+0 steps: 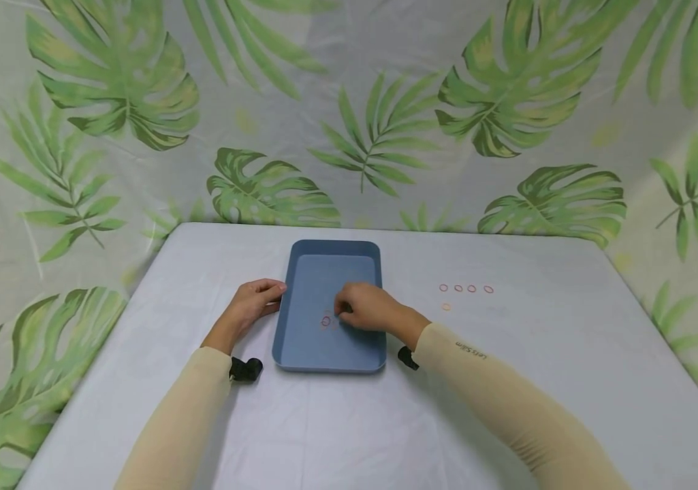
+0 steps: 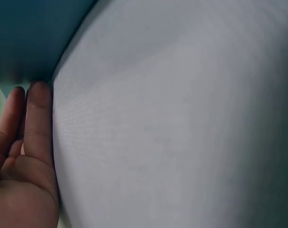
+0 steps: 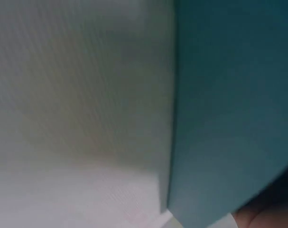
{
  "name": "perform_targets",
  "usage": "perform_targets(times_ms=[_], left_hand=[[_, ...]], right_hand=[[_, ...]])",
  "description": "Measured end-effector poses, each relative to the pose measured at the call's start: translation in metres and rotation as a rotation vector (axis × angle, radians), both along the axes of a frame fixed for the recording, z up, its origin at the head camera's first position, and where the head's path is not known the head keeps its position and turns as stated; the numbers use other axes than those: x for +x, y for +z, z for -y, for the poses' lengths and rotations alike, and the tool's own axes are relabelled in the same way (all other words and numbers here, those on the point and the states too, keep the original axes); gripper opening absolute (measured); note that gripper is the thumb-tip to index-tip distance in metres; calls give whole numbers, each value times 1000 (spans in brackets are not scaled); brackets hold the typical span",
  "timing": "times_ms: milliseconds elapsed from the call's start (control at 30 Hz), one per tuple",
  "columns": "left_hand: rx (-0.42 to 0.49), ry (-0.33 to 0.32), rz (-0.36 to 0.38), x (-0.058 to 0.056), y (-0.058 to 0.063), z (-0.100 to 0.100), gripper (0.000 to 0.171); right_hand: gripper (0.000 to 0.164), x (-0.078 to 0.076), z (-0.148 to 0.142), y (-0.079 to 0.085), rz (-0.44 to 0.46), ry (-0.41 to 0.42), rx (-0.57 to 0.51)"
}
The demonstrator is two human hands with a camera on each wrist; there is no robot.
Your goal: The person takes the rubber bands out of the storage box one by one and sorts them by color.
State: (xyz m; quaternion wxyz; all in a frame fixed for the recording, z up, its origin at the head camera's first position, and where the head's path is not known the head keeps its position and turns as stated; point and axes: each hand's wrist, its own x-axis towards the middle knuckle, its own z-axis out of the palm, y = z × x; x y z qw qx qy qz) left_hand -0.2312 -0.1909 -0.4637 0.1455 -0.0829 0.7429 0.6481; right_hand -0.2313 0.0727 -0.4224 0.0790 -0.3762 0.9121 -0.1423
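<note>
Our left hand (image 1: 253,306) is touching the blue tray (image 1: 318,272) with extended fingers (image 2: 38,118), clearest from the left wrist. Only the head view is showing small rings (image 1: 325,321) lying inside, just left of our curled right hand (image 1: 370,306); whether it is pinching anything, we cannot tell.

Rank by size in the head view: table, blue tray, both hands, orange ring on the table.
1. White table
2. Blue tray
3. Left hand and right hand: too alike to rank
4. Orange ring
</note>
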Motion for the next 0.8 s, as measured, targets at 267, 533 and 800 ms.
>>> perform_targets(times_ms=[267, 533, 800], left_hand=[[-5, 8, 0, 2, -1, 2, 41], [7, 5, 1, 0, -1, -2, 40], [-5, 6, 8, -1, 0, 0, 41]], right_hand=[[7, 4, 4, -13, -46, -24, -52], [8, 8, 5, -21, -105, -53, -58], [10, 9, 6, -21, -124, -40, -51]])
